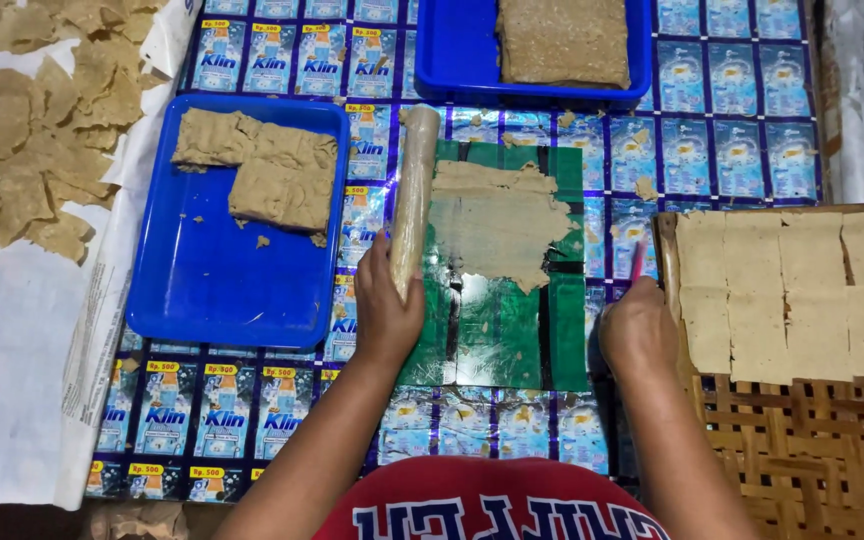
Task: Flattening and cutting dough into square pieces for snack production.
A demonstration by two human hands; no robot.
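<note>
My left hand (385, 312) grips the near end of a pale dough-coated rolling pin (414, 190) that lies along the left edge of a green plastic sheet (497, 330). A thin, flattened sheet of tan dough (500, 220) lies on the far half of that green sheet, just right of the pin. My right hand (636, 325) rests at the green sheet's right edge, closed around a thin pink stick-like tool (638, 258) that points away from me. What the tool is cannot be made out.
A blue tray (202, 285) at the left holds dough slabs (267, 170). A second blue tray (452, 60) at the back holds a thick dough block (564, 40). A woven bamboo rack (812, 450) at the right carries cut dough squares (792, 290). Dried scraps (37, 130) lie on white paper at the far left.
</note>
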